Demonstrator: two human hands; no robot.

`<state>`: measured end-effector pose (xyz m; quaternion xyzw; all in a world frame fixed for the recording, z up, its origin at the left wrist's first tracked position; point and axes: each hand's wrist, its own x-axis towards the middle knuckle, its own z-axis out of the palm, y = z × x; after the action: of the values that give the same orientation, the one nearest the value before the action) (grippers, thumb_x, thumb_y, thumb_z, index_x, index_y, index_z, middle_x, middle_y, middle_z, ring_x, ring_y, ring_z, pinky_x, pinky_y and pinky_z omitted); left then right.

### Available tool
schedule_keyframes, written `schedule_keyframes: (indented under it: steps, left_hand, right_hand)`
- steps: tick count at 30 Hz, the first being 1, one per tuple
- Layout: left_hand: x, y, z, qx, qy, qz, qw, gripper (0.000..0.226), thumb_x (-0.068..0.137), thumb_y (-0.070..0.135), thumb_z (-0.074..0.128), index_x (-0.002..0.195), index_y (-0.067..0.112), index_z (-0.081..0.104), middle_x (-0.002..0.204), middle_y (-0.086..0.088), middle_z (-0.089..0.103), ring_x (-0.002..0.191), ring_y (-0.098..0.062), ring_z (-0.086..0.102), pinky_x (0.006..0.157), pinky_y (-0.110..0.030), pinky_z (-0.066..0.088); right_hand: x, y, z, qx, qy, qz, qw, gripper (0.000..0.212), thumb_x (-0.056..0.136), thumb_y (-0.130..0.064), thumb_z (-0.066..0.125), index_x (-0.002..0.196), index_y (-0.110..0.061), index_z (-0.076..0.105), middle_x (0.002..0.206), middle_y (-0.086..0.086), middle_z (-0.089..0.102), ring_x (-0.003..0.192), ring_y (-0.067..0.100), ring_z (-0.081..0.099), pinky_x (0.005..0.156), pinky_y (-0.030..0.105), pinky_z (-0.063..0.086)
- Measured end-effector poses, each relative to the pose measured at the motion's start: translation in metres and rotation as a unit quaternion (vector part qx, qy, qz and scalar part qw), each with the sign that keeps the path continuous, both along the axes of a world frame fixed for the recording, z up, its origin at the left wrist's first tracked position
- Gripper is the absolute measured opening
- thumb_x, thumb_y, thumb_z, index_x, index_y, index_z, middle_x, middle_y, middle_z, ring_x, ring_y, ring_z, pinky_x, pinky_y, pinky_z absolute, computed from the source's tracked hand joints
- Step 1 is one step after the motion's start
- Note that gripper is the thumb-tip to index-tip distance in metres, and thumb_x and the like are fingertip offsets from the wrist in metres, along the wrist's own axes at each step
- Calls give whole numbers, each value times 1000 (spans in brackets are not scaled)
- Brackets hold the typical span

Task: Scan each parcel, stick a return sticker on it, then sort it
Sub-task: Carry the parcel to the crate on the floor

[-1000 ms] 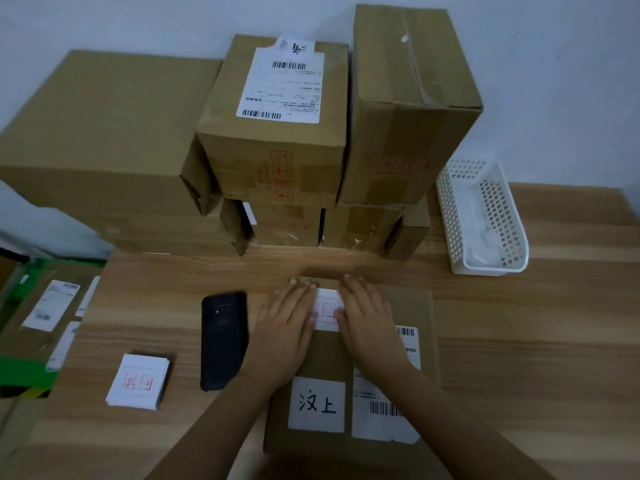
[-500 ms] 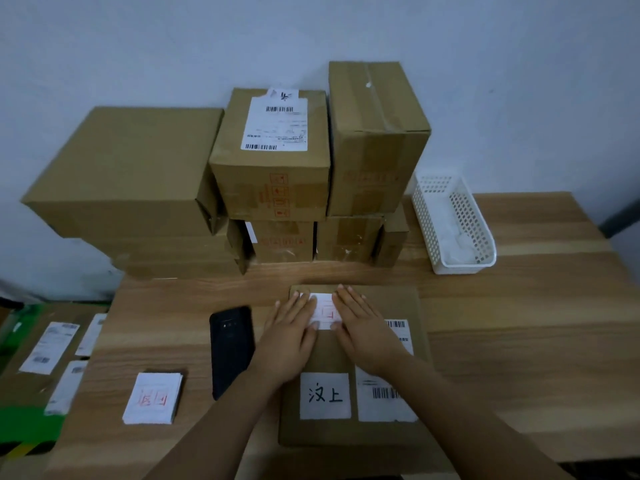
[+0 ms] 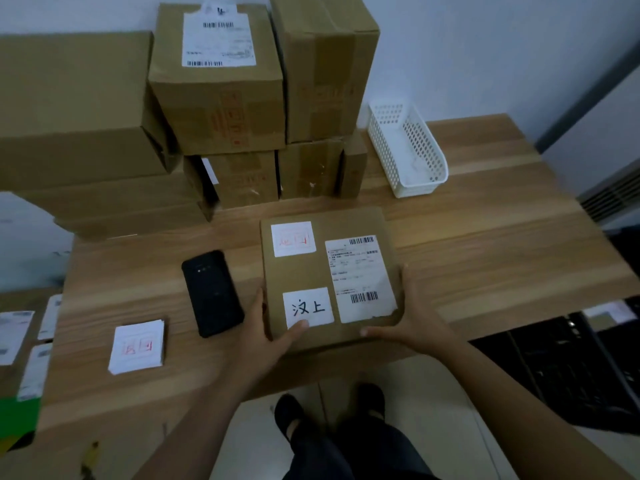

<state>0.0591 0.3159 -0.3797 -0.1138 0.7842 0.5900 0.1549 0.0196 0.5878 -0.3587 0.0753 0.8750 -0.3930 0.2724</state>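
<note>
A flat brown parcel [image 3: 322,271] lies at the table's front edge. It carries a white return sticker [image 3: 293,239] with red print at its far left corner, a shipping label [image 3: 360,278] on the right and a white square with black characters [image 3: 308,307] near me. My left hand [image 3: 266,327] grips the parcel's near left edge, thumb on top. My right hand [image 3: 412,317] grips the near right corner. A black phone [image 3: 212,292] lies left of the parcel. A stack of return stickers [image 3: 136,345] sits further left.
Several brown boxes [image 3: 221,98] are stacked against the wall behind the parcel. A white perforated basket [image 3: 405,150] stands at the back right. Labelled parcels [image 3: 20,341] lie low on the left. A black crate [image 3: 571,372] sits beside the table on the right.
Both hands left the return sticker and slid back to the parcel's near edge, now gripping its sides. The sticker is fully uncovered. My view tilted down and closer.
</note>
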Motion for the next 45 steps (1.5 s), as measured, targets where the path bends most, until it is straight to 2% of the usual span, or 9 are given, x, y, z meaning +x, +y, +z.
schedule_keyframes:
  steps: [7, 11, 14, 18, 21, 26, 30, 34, 45]
  left_hand:
    - [2, 21, 15, -18, 40, 15, 999, 111, 47, 27, 96, 128, 47, 22, 109, 33, 47, 94, 23, 46, 72, -5, 39]
    - [6, 48, 33, -16, 96, -30, 995, 117, 44, 26, 98, 135, 46, 27, 117, 27, 55, 107, 16, 50, 83, -13, 45]
    - [12, 91, 52, -8, 130, -63, 990, 127, 40, 34, 99, 142, 42, 24, 123, 28, 54, 115, 9, 50, 94, -28, 47]
    - [33, 169, 79, -2, 184, -110, 977, 133, 39, 39, 98, 145, 44, 18, 124, 35, 49, 116, 14, 46, 90, -21, 44]
    - [57, 235, 95, -14, 224, -154, 962, 138, 37, 44, 96, 148, 39, 14, 130, 33, 43, 121, 8, 44, 95, -22, 40]
    - [111, 348, 109, 7, 245, -213, 946, 142, 37, 42, 93, 151, 32, 9, 132, 25, 34, 121, 5, 36, 97, -22, 34]
    - [148, 424, 115, 43, 242, -264, 933, 142, 40, 37, 94, 151, 36, 6, 131, 28, 39, 116, 10, 40, 89, -13, 35]
    - [166, 487, 123, 31, 253, -312, 915, 145, 43, 39, 94, 152, 33, -3, 149, 10, 31, 129, -2, 34, 102, -27, 34]
    - [123, 652, 114, 44, 260, -362, 894, 143, 47, 35, 95, 149, 41, -5, 145, 19, 25, 132, -4, 30, 111, -38, 34]
  right_hand:
    - [13, 5, -9, -17, 33, -5, 999, 156, 54, -26, 95, 146, -21, -31, 160, 0, 4, 146, 18, 14, 112, 29, 25]
    - [39, 38, 14, -50, 91, -47, 993, 150, 57, -20, 93, 148, -18, -27, 154, -9, 11, 133, 1, 14, 103, 16, 22]
    - [65, 80, 35, -59, 154, -92, 982, 153, 55, -30, 94, 148, -23, -27, 157, -8, 9, 140, 5, 15, 114, 29, 25]
    - [116, 148, 70, -65, 246, -141, 957, 144, 49, -46, 93, 149, -39, -10, 152, -10, 28, 139, 7, 30, 111, 38, 36]
    - [168, 206, 93, -57, 296, -199, 933, 124, 47, -42, 94, 138, -54, 9, 141, -14, 37, 128, -3, 39, 98, 21, 41]
    - [261, 301, 110, -16, 317, -274, 908, 137, 53, -26, 94, 149, -24, -2, 129, -30, 30, 105, -26, 34, 90, 2, 34]
    - [321, 362, 116, 21, 307, -337, 890, 151, 48, -32, 96, 151, -27, -15, 150, -15, 23, 131, -3, 27, 107, 23, 33]
    - [359, 413, 118, 19, 313, -386, 868, 151, 50, -25, 95, 151, -25, -16, 147, -16, 25, 132, 0, 29, 107, 23, 34]
    - [336, 562, 106, 54, 315, -437, 841, 150, 45, -41, 95, 147, -42, -16, 153, -13, 22, 139, 8, 28, 113, 40, 35]
